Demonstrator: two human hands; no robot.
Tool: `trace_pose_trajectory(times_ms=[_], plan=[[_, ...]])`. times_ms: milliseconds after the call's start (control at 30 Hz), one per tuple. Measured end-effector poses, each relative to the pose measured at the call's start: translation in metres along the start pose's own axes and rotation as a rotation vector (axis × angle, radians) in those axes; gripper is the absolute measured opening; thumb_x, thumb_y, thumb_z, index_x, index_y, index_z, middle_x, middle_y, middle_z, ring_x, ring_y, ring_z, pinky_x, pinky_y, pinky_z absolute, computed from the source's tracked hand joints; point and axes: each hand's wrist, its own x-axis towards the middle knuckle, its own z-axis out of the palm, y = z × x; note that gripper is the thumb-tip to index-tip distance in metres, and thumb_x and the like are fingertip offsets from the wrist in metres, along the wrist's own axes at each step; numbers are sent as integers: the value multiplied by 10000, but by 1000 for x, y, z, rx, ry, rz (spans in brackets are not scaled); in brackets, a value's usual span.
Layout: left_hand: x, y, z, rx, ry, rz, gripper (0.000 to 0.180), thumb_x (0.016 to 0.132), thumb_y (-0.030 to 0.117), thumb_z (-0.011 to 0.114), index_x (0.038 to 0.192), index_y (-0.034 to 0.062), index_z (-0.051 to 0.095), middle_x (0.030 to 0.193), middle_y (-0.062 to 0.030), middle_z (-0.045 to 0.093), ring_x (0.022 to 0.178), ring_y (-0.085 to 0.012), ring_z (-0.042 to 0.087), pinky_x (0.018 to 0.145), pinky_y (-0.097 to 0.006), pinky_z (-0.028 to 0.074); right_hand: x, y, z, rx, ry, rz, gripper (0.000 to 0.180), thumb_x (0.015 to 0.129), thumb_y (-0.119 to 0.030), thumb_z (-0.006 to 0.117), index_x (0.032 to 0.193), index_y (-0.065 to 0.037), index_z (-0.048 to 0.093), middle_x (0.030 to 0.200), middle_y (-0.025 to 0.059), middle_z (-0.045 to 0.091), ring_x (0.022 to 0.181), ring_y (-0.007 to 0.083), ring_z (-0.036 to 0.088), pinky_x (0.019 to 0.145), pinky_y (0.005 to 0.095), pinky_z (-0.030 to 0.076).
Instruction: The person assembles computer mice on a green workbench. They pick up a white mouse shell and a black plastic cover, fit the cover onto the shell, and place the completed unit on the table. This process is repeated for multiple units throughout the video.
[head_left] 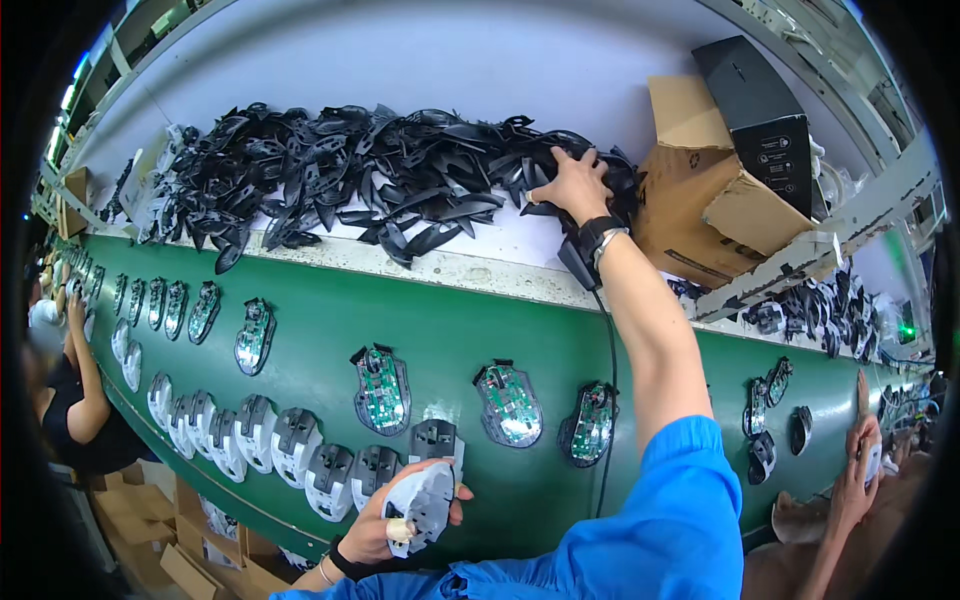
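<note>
My left hand [368, 538] grips a light grey computer mouse shell [426, 498] near the front edge of the green bench, its hollow inside partly showing. Up on the white shelf, my right hand [574, 186] reaches with spread fingers onto the right end of a long heap of black curved plastic mouse parts [330, 165]. Its fingertips touch the heap; I see nothing held in it. A finger on each hand wears a pale cover. Below the shelf stand mouse bases with green circuit boards [381, 392], and a row of grey mouse shells [296, 448] curves along the near side.
An open cardboard box [690, 210] with a black box [755, 110] in it stands right of the heap. A black cable [612, 390] hangs past my right forearm across the bench [310, 345]. Co-workers sit at far left and right; cartons [200, 540] lie below left.
</note>
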Motion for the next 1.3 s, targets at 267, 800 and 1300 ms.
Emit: trace_pose_trajectory(times_ms=[267,800,1300], plan=[[11,14,-11,-96,-61,-33,920,671,272,771,1420,-2,314,1245,-247,536,1011,-282,597,902,-373,466,-2,10,-12,21,105,171,824,606,-373,808,1365,-259,508,1267,243,498,1212,483,426,976,513,442],[-19,17,-13,15,199,129,785,753,386,663,1413,91,358,1163,-203,574,938,-285,587,792,-438,494,10,-8,-19,430,223,168,335,673,-224,712,947,-33,689,1079,206,656,1021,369,642,871,453,524],[-16,10,7,12,100,93,769,767,364,670,1405,54,374,1102,-209,598,879,-282,599,764,-421,510,-36,37,-46,1735,19,250,123,722,27,729,804,4,641,779,100,670,667,266,681,603,439,581]])
